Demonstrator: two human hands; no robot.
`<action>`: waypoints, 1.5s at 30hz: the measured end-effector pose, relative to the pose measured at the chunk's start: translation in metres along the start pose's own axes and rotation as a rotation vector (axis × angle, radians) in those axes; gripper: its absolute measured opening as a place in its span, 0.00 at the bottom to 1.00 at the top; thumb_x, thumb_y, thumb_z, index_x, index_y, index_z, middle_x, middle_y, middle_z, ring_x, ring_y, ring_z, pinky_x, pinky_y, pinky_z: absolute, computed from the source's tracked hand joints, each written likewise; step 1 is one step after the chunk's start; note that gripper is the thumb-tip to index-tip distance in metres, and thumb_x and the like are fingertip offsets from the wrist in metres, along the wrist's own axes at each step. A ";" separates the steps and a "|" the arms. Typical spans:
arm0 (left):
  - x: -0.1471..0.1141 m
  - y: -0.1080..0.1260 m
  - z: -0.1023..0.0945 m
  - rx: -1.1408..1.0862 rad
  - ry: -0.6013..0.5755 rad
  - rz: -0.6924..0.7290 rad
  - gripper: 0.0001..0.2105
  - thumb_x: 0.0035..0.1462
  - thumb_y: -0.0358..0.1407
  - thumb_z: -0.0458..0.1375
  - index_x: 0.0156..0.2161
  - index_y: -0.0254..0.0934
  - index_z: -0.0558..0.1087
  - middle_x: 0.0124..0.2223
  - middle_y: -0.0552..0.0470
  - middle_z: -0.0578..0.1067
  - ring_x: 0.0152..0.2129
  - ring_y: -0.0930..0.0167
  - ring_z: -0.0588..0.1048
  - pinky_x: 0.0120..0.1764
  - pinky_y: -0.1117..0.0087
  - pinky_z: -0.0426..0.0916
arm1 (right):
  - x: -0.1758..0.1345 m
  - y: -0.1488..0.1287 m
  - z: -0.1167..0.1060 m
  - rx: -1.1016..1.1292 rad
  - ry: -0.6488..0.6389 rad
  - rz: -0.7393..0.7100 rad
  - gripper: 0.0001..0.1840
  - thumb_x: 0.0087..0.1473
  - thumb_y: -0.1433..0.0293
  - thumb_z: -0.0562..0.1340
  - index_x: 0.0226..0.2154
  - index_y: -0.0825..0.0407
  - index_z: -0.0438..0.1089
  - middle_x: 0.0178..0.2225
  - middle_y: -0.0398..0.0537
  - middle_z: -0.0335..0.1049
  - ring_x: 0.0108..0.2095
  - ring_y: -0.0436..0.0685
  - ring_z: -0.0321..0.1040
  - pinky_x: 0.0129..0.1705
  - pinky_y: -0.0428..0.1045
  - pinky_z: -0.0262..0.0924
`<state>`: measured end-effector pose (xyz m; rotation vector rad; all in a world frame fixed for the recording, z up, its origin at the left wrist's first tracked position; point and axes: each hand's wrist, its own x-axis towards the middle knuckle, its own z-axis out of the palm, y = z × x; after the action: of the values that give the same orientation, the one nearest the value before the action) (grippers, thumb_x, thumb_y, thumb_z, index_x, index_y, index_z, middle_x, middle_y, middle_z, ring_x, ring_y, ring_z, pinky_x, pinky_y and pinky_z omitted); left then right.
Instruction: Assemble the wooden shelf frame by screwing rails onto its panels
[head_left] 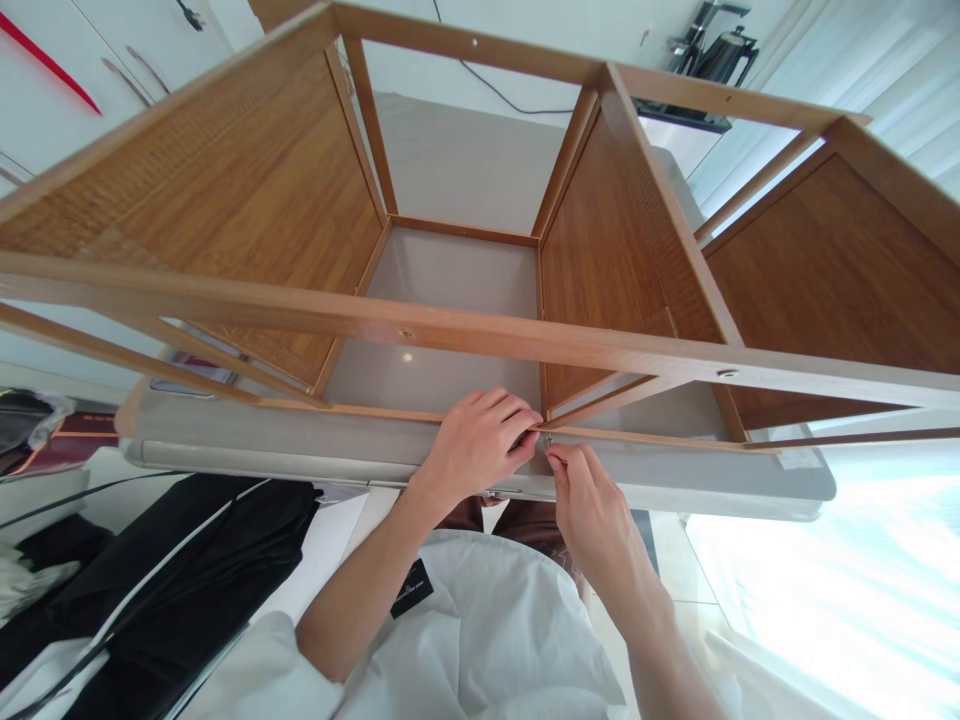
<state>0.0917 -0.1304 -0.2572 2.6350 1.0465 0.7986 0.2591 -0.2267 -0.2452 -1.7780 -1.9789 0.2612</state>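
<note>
A wooden shelf frame (465, 328) with brown panels stands on a grey table (285, 435). My left hand (480, 440) lies over its lower front rail (637, 437), fingers bent around the wood beside the joint of the middle panel (600, 260). Just to the right, my right hand (592, 490) is closed in a pinch below that rail. A tiny screw-like metal piece (550, 439) shows at its fingertips, against the joint; its exact kind is too small to tell. The undersides of the left fingers are hidden.
An electric kettle (724, 58) stands on a dark tray at the back right, near white curtains (862, 80). Black cloth (202, 570) lies at the lower left. A dark cable (495, 92) runs behind the frame. White cabinets (97, 80) are at the back left.
</note>
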 end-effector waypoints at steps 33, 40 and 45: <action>0.001 0.001 -0.001 0.007 0.016 0.011 0.07 0.65 0.33 0.56 0.44 0.39 0.76 0.42 0.54 0.80 0.39 0.69 0.74 0.40 0.65 0.67 | 0.004 0.001 -0.002 0.179 0.019 0.137 0.09 0.70 0.66 0.51 0.41 0.49 0.65 0.35 0.46 0.73 0.33 0.52 0.72 0.35 0.46 0.63; 0.000 -0.001 0.000 0.012 0.027 0.025 0.06 0.65 0.33 0.56 0.42 0.39 0.76 0.41 0.54 0.80 0.39 0.70 0.74 0.40 0.65 0.67 | 0.002 0.002 -0.003 0.106 -0.011 0.105 0.11 0.71 0.66 0.49 0.41 0.49 0.65 0.37 0.47 0.72 0.33 0.53 0.72 0.34 0.47 0.63; 0.000 -0.001 0.000 0.007 0.019 0.018 0.06 0.65 0.32 0.56 0.42 0.39 0.76 0.41 0.54 0.80 0.39 0.69 0.74 0.39 0.64 0.65 | 0.001 0.007 -0.005 0.172 -0.038 0.222 0.12 0.70 0.62 0.51 0.42 0.48 0.67 0.37 0.47 0.75 0.34 0.54 0.73 0.37 0.48 0.64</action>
<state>0.0913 -0.1296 -0.2578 2.6510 1.0334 0.8273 0.2671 -0.2257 -0.2440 -1.8908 -1.7257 0.5251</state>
